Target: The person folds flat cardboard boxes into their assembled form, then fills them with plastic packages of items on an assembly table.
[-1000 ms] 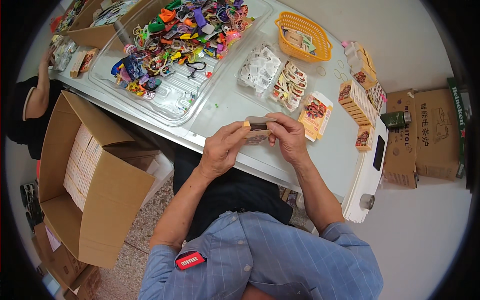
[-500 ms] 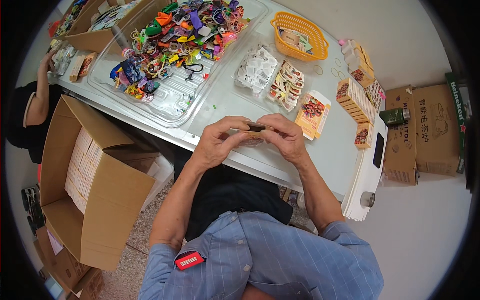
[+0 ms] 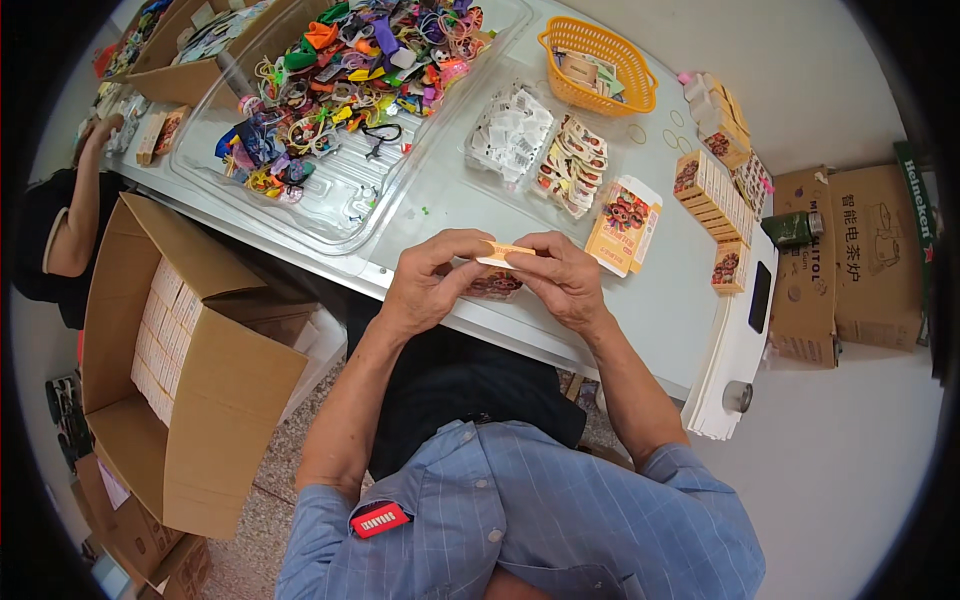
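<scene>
Between my hands, over the table's front edge, is a small orange and white cardboard box (image 3: 495,287) with a red picture on its front. My left hand (image 3: 432,282) grips its left end, thumb in front and fingers behind. At the other end my right hand (image 3: 562,284) pinches it the same way. A pale orange flap lies across the top, partly under my fingertips. Flat on the table beyond my right hand rests a larger orange carton (image 3: 622,228). Behind it sit clear trays of white packets (image 3: 510,135) and printed cut-out cards (image 3: 572,168).
A clear bin (image 3: 375,215) of colourful small toys stands at the far left. An orange basket (image 3: 645,85) holds cards. Small boxes (image 3: 712,205) line the right, near a dark phone (image 3: 759,298). A large carton (image 3: 235,400) stands at left; another person's arm (image 3: 85,195) is beyond.
The box's dark open top no longer shows; a pale orange flap now covers it. My fingers have shifted slightly over the top, and the box front has tilted.
</scene>
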`<state>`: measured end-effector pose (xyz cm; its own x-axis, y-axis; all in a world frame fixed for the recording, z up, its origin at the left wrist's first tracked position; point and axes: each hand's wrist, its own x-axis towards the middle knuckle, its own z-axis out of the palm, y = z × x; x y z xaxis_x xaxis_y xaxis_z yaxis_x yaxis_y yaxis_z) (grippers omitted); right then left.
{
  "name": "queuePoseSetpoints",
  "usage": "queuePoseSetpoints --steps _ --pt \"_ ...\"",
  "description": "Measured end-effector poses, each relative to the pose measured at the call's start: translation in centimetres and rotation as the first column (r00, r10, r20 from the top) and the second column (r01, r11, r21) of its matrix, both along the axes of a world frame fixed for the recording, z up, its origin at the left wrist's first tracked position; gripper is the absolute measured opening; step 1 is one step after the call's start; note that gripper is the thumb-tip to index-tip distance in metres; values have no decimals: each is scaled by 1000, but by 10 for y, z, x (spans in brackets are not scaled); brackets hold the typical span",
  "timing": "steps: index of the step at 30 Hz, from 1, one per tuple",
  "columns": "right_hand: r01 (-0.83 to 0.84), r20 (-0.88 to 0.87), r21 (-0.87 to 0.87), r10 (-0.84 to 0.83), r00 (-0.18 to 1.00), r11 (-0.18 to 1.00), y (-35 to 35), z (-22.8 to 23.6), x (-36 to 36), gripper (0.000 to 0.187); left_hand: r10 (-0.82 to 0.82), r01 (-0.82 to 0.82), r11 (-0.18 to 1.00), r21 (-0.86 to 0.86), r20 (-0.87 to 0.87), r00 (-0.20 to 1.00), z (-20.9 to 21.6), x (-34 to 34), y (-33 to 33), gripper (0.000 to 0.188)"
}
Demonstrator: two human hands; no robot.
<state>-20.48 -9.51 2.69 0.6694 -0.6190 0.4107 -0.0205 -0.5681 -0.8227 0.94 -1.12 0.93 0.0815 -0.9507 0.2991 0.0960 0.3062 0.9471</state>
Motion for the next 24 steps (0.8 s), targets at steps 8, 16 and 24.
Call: queuePoseSetpoints --steps 8,16,24 --pt "-19 16 50 18 1000 999 7 17 1 34 -5 6 1000 -17 71 997 7 5 4 23" --pt "118 -106 35 -114 988 992 9 18 3 25 -10 3 982 191 40 999 12 4 9 24" --pt "185 -142 -48 -190 971 982 30 26 -5 21 -204 168 879 447 33 978 41 10 -2 27"
